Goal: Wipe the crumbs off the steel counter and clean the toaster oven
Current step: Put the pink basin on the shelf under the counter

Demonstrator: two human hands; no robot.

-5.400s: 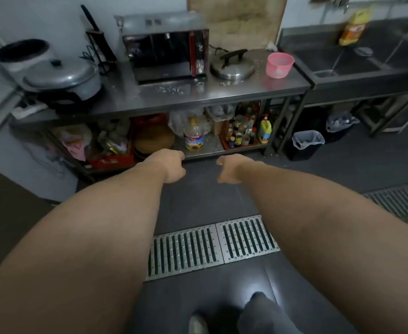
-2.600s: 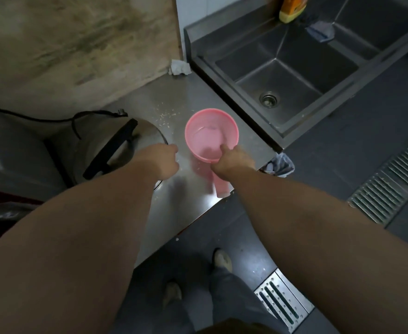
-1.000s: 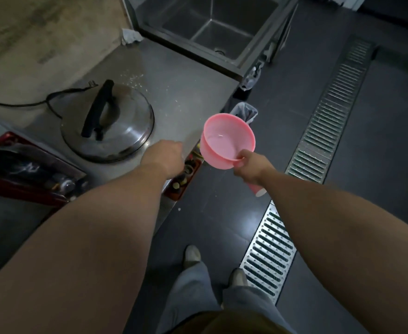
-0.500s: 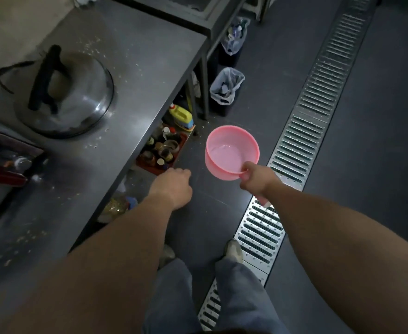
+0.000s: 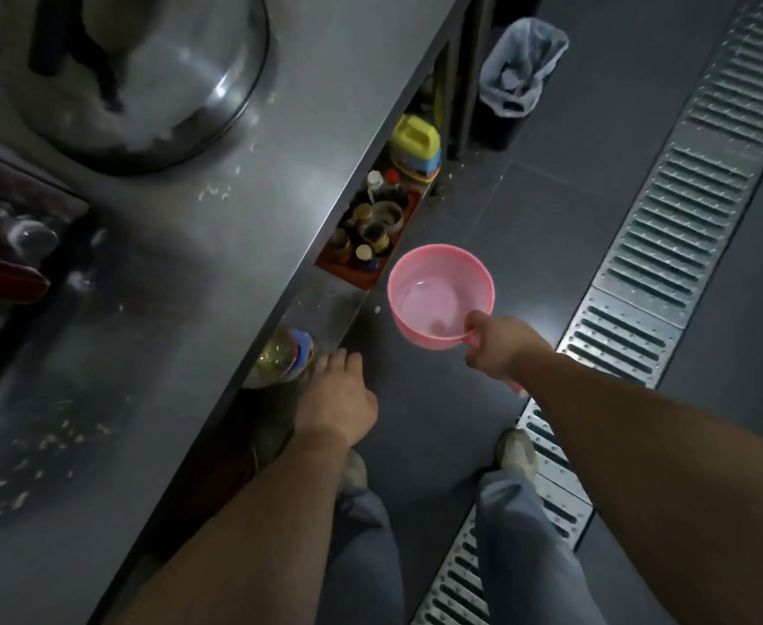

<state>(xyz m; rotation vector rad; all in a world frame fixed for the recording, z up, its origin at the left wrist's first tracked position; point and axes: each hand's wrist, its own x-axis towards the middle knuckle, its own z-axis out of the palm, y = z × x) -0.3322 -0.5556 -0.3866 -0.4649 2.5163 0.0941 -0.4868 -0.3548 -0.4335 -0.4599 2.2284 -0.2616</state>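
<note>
The right hand (image 5: 499, 349) is closed round the handle of a pink dipper (image 5: 440, 300) and holds it out over the floor, off the bench (image 5: 280, 218) and just past its front edge. The left hand (image 5: 336, 401) hangs beside that edge with fingers relaxed and nothing in it. The dipper sits mouth up and roughly level; its handle runs back from the bowl toward the person, and that line is its long axis, slanting away from the bench edge. A thin film of water seems to lie in the bottom, though the dim light makes this uncertain. I judge that the step in hand is preparation: the dipper is off the bench so that the steel can be wiped. Crumbs (image 5: 215, 191) lie scattered on the bench near the pot lid (image 5: 145, 74), and more lie further along it toward the person. The toaster oven (image 5: 5, 245) stands on the bench beyond the crumbs, only its dark red corner in view. No cloth shows anywhere, so the next move likely calls for setting the dipper down somewhere and fetching a rag before any wiping begins.
</note>
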